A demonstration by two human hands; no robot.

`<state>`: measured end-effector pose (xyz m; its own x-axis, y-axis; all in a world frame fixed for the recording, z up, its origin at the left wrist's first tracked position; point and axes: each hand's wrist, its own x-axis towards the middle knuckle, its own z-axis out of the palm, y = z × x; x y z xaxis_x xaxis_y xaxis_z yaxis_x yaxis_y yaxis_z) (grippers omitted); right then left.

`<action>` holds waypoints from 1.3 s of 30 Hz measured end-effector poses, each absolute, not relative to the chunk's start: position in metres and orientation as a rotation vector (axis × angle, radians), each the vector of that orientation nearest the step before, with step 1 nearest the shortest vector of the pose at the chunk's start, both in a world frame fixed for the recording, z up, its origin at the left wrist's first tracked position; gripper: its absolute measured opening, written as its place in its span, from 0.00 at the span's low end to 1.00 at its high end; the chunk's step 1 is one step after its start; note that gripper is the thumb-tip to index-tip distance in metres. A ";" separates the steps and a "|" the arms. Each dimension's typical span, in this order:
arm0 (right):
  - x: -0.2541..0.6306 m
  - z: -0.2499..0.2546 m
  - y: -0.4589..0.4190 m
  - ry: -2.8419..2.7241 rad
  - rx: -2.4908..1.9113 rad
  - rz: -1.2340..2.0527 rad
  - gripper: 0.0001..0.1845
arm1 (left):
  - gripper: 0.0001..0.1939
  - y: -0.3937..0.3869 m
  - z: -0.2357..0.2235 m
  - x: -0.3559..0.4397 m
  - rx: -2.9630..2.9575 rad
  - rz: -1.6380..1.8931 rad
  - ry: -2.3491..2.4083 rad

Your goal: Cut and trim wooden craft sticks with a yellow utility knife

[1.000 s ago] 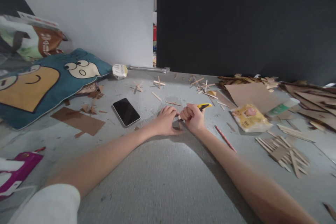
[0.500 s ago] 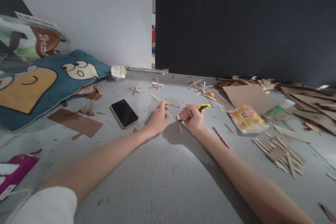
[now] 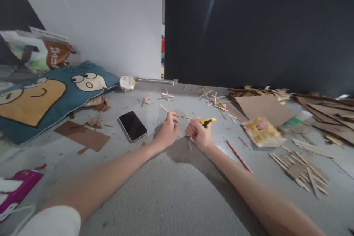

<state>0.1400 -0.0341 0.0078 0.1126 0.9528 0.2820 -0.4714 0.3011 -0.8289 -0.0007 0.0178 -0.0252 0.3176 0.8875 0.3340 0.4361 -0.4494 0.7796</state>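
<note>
In the head view my right hand [image 3: 201, 134] is closed in a fist around a yellow and black utility knife [image 3: 208, 121], whose handle end sticks out above the hand. The blade is hidden by the fingers. Just below that hand lies a short wooden craft stick [image 3: 189, 143] on the grey surface. My left hand [image 3: 166, 132] rests a little to the left, its fingers curled in; whatever is between them cannot be made out. Beyond its fingertips, a thin wooden stick [image 3: 182, 117] reaches toward the right hand.
A black phone [image 3: 133, 126] lies left of my left hand. A red pencil [image 3: 239, 156] is by my right forearm. Small crossed-stick pieces [image 3: 167, 95] stand farther back. At right are a yellow packet [image 3: 262, 132] and a pile of sticks [image 3: 300, 169]; a blue cushion [image 3: 55, 99] sits left.
The whole view has shifted slightly, so the scene sits lower. My right hand has turned a little, and the knife handle has swung leftward with it. The left hand stays nearly in place.
</note>
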 end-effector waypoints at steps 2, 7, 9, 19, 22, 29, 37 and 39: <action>0.139 0.009 -0.035 -0.949 -0.629 1.162 0.32 | 0.24 0.018 -0.025 -0.001 2.021 1.022 1.172; 0.141 0.013 -0.036 -0.955 -0.619 1.170 0.32 | 0.23 0.021 -0.024 -0.001 2.015 1.031 1.172; 0.141 0.014 -0.036 -0.959 -0.615 1.172 0.32 | 0.22 0.022 -0.025 -0.001 2.003 1.027 1.178; 0.143 0.021 -0.039 -0.958 -0.602 1.172 0.32 | 0.22 0.022 -0.024 -0.001 2.021 1.003 1.185; 0.145 0.024 -0.039 -0.949 -0.594 1.164 0.32 | 0.20 0.021 -0.021 -0.002 2.148 0.948 1.139; 0.148 0.016 -0.034 -0.810 -0.594 1.130 0.32 | 0.09 0.007 -0.008 -0.005 2.535 0.699 0.793; 0.154 0.003 -0.028 -0.782 -0.617 1.140 0.33 | 0.05 0.009 -0.010 -0.002 2.530 0.663 0.801; 0.155 0.001 -0.027 -0.779 -0.626 1.136 0.33 | 0.04 0.009 -0.010 -0.002 2.488 0.667 0.825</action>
<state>0.1546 -0.0267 0.0012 0.2192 0.9502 0.2214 -0.5492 0.3077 -0.7770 -0.0016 0.0093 -0.0097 0.7065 0.6392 0.3036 0.4308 -0.7289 0.5321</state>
